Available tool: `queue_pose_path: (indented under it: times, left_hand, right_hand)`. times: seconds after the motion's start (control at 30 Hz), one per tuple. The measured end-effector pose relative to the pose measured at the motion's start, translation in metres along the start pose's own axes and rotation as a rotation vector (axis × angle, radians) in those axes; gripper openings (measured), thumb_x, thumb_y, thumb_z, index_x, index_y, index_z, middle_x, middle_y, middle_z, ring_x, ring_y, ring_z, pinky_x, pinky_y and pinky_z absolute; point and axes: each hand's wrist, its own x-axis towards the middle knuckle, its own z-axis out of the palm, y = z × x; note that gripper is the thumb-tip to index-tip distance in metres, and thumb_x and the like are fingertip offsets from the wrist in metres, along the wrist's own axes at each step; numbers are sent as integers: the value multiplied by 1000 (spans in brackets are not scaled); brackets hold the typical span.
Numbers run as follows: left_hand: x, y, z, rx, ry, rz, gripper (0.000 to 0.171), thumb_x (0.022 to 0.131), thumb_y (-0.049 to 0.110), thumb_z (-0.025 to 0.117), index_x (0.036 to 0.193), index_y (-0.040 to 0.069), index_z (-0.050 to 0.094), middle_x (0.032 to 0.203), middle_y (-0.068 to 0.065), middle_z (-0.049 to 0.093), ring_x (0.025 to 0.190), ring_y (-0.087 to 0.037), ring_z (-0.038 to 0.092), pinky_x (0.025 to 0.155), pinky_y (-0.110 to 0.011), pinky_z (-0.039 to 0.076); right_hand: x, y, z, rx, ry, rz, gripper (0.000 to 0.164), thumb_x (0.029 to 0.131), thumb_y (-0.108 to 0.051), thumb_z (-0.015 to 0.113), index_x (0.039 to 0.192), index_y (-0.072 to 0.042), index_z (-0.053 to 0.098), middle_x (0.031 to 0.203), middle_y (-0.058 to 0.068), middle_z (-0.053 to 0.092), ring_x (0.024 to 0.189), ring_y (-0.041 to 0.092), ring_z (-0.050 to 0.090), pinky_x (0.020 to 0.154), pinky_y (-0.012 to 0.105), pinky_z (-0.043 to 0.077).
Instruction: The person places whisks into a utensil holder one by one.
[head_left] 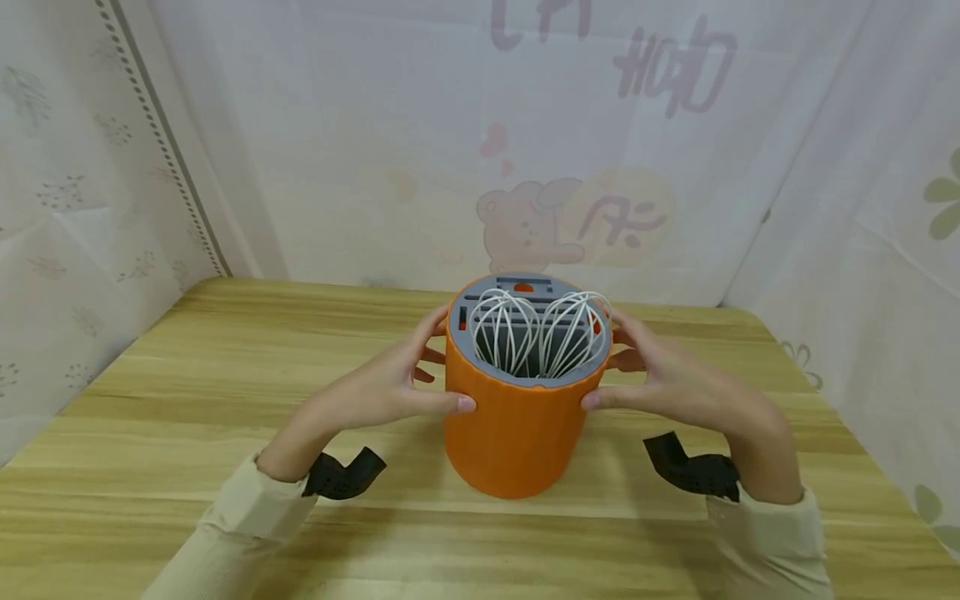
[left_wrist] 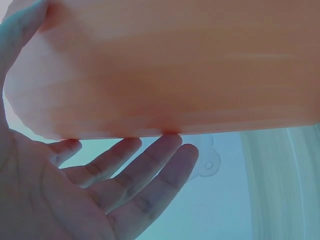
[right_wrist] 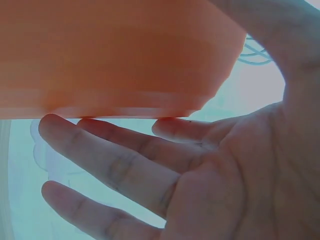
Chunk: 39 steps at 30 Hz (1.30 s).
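Observation:
An orange utensil holder with a grey slotted top stands upright near the middle of the table. Two white wire whisks poke out of its large front opening, side by side; their lower ends are hidden inside. My left hand grips the holder's left side near the rim, thumb in front and fingers spread around the back. From the other side my right hand holds it the same way. In both wrist views fingertips lie against the orange wall, and one right finger stands off it.
The holder rests on a wood-grain table. A pale printed curtain hangs behind the back edge, with more patterned cloth at left and right. A black curved mount sits on the left wrist, another on the right.

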Motion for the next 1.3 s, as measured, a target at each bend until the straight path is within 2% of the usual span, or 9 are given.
queue_pose_path:
  times: [0.17, 0.4, 0.6, 0.87, 1.07, 1.3]
  left_hand:
    - [2, -2, 1, 6, 37, 7, 94, 76, 32, 75, 147, 35, 13, 143, 6, 33, 110, -23, 55, 86, -45, 48]
    - [2, -4, 2, 6, 73, -2, 89, 78, 31, 74, 147, 35, 17, 141, 0, 37, 109, -26, 56, 85, -38, 50]
    - [4, -7, 4, 2, 108, -3, 86, 79, 28, 73, 146, 32, 20, 138, -1, 41, 108, -27, 57, 82, -35, 52]
    - [7, -9, 6, -7, 158, -16, 84, 79, 28, 73, 147, 24, 22, 136, -7, 41, 107, -29, 57, 80, -37, 54]
    - [9, -13, 7, -2, 194, -35, 81, 80, 28, 72, 146, 21, 26, 137, -10, 42, 107, -29, 58, 81, -37, 54]
    - [11, -16, 10, 13, 243, -68, 79, 80, 31, 72, 145, 23, 28, 137, -9, 43, 108, -29, 58, 80, -37, 54]
  right_hand:
    - [1, 0, 0, -21, 19, 27, 86, 78, -36, 73, 145, -32, 20, 139, 0, 41, 119, 29, 54, 92, 43, 49]
    - [3, 1, 2, -3, 29, 70, 87, 79, -38, 72, 146, -34, 18, 137, -1, 43, 114, 21, 58, 90, 40, 50]
    - [6, 3, 3, 4, 52, 63, 89, 79, -38, 71, 148, -32, 14, 138, 1, 44, 114, 22, 58, 88, 38, 52]
    - [11, 5, 4, -6, 90, 63, 85, 81, -38, 70, 147, -24, 18, 140, 2, 42, 114, 24, 58, 88, 40, 52]
    - [16, 8, 6, 23, 108, 39, 84, 83, -38, 68, 147, -27, 15, 143, 2, 36, 114, 24, 58, 89, 40, 52]
    - [20, 10, 9, -5, 129, 14, 86, 84, -36, 66, 149, -30, 10, 137, 7, 42, 111, 23, 60, 89, 41, 51]
